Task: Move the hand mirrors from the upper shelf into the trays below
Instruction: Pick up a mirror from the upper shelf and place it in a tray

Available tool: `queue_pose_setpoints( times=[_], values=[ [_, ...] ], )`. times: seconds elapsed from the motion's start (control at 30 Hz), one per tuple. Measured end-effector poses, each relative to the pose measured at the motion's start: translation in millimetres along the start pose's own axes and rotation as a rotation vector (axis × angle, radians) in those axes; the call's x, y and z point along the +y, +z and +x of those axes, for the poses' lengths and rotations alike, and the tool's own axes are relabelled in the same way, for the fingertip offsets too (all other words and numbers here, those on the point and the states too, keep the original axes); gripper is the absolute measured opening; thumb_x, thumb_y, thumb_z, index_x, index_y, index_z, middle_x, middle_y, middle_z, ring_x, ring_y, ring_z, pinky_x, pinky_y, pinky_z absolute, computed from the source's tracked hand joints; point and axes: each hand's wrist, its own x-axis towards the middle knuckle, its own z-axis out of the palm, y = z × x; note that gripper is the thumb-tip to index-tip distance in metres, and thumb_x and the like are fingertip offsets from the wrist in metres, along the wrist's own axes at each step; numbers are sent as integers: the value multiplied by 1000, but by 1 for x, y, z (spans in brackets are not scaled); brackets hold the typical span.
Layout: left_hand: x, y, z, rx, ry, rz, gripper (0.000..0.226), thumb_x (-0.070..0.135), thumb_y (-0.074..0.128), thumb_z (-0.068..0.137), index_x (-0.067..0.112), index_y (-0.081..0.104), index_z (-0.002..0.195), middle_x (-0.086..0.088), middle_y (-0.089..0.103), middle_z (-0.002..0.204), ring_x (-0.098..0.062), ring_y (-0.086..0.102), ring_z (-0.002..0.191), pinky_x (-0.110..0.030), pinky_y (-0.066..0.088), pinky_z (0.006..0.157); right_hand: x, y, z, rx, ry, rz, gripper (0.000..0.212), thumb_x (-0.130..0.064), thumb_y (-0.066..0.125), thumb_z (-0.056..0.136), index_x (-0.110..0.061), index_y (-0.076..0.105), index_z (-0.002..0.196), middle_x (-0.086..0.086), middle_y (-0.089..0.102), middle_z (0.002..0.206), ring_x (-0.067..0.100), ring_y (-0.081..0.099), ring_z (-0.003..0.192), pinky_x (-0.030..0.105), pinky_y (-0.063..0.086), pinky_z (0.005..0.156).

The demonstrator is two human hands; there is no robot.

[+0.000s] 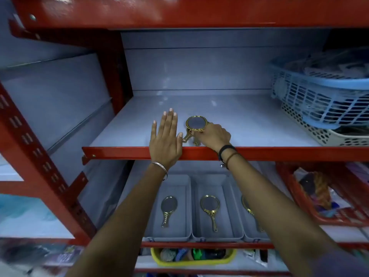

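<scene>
A gold-framed hand mirror (196,124) lies stacked on another near the front of the grey upper shelf (249,120); two handles stick out toward the edge. My right hand (214,136) rests on the mirror's right rim, fingers curled around it. My left hand (166,139) hovers flat and open just left of the mirrors, holding nothing. Below stand three grey trays: the left tray (177,188) holds a silver-gold mirror (168,208), the middle tray (225,188) a gold mirror (210,209), and the right tray's mirror (246,206) is partly hidden by my right forearm.
A blue basket (319,92) sits on a white basket (327,136) at the right of the upper shelf. A red basket (319,214) stands right of the trays. A yellow bin (191,258) of small items sits on the shelf beneath. Red steel uprights frame the left.
</scene>
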Motion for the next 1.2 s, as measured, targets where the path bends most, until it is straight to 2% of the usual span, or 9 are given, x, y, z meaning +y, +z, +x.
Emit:
queue_pose_setpoints(
  times=[0.2,0.3,0.37,0.43,0.57,0.67,0.9,1.1,1.2],
  values=[
    [-1,2,1,10,-19,26,60,32,30,92,11,22,148,-6,26,156,-20,21,145,-40,8,118,-7,9,10,-115,137,42,40,-48,58,81,-17,65,105,5,68,103,27,63,99,28,42,70],
    [-2,3,1,25,-15,37,60,32,30,91,11,22,147,-6,27,156,-20,21,145,-40,9,117,-5,5,16,-192,166,359,34,-50,59,78,-18,66,81,4,65,72,19,59,60,23,42,53],
    [-1,2,1,16,-24,34,60,32,30,91,11,22,147,-6,27,156,-20,20,145,-40,8,117,-3,2,18,-255,214,600,26,-34,63,82,-15,58,65,4,54,56,10,44,34,15,32,35],
    [0,1,1,1,-30,30,61,32,30,91,11,21,148,-6,25,157,-19,18,145,-39,7,117,0,-1,20,-274,293,766,24,-16,64,84,-11,54,62,5,48,54,4,37,23,9,28,29],
    [1,-2,1,-29,-46,34,62,32,28,91,10,19,148,-6,22,157,-18,16,146,-37,4,118,4,-7,26,-351,406,977,20,-5,60,88,-6,55,69,6,47,61,1,39,22,9,34,27],
    [2,-4,0,-42,-63,16,63,33,27,91,9,18,148,-8,19,158,-17,13,146,-34,3,119,3,-15,25,-324,406,1019,4,-6,58,90,-3,59,88,6,49,67,1,39,22,9,34,26],
    [4,-8,-1,-61,-76,16,64,33,26,91,6,17,149,-10,16,159,-19,12,147,-32,6,118,12,-50,-19,-210,265,891,23,-18,63,89,-2,67,104,1,51,63,7,38,48,11,31,30],
    [6,-10,-2,-80,-72,5,65,34,22,91,6,15,149,-11,12,159,-21,10,147,-37,11,120,52,-60,-86,-181,147,839,11,-18,64,87,-11,68,95,-2,56,64,7,43,53,14,32,42],
    [7,-11,-3,-85,-65,-8,65,34,21,91,5,15,149,-12,12,159,-22,10,148,-38,12,120,81,-53,-115,-179,126,854,4,-14,64,87,-16,65,84,-4,58,65,-2,47,44,7,33,39]
  ],
)
